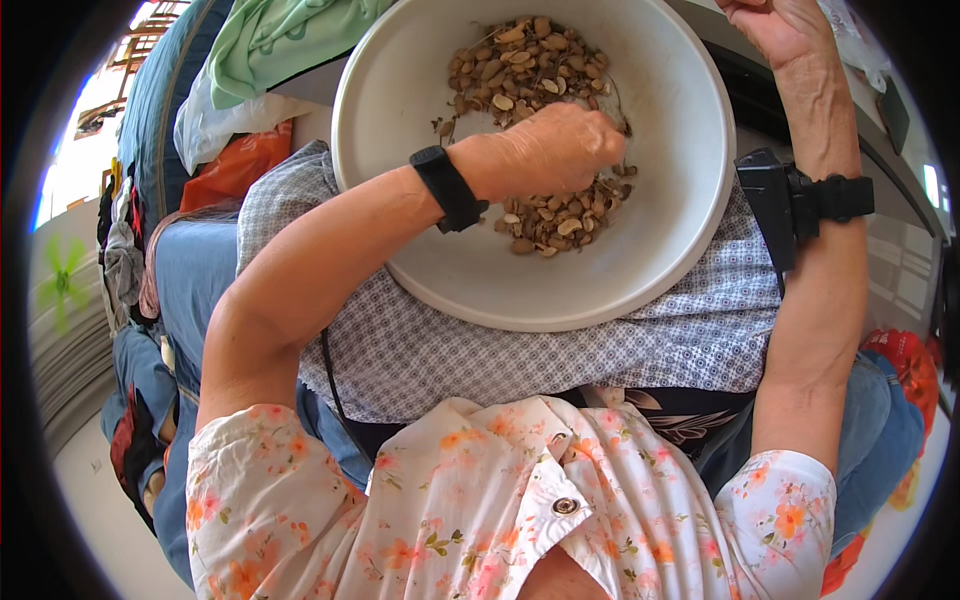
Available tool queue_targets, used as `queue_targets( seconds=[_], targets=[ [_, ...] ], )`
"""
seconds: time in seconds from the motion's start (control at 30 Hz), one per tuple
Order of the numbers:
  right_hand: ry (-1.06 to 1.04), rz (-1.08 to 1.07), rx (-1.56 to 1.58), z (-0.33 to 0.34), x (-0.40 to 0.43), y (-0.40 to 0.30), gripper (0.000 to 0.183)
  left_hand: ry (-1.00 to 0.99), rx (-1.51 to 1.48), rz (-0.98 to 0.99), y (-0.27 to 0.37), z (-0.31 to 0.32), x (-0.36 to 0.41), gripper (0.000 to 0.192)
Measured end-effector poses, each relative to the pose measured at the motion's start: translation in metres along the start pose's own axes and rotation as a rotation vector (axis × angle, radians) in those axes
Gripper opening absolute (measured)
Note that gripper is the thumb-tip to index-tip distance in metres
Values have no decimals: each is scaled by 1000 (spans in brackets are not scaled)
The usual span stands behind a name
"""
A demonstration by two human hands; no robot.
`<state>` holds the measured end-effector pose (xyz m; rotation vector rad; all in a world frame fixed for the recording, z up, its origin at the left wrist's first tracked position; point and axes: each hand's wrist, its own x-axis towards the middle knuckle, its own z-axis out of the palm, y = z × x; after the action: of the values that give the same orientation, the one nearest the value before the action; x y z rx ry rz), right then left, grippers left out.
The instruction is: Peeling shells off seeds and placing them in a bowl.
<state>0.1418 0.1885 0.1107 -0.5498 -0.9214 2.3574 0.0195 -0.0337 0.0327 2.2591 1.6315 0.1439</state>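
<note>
A large pale plastic basin rests on a patterned cloth over my lap. Inside it lie an upper heap of peanuts and broken shells and a smaller lower heap. My left hand, with a black strap at its wrist, is over the basin between the two heaps. Its fingers curl down out of sight, so whatever it may hold is hidden. Beyond the basin's right rim, my right hand is raised at the top edge of the view. Its fingers are bent and partly cut off, and its contents cannot be seen.
The patterned cloth spreads under the basin. At upper left are a green cloth, a white plastic bag and an orange-red bag by a blue cushioned surface. A red bag lies at far right. A black device is strapped to my right forearm.
</note>
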Motion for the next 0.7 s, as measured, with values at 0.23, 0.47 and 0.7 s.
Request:
queue_targets(
  seconds=[0.23,0.47,0.7],
  targets=[
    [9,3,-26,3,-1,0,16,-10,141,70,-1,15,3,14],
    [22,-26,-51,8,-5,7,14,148,-271,-86,-16,11,5,9],
    [24,-9,-71,-3,-6,6,14,92,-1169,-287,-9,-31,-2,14]
  ],
)
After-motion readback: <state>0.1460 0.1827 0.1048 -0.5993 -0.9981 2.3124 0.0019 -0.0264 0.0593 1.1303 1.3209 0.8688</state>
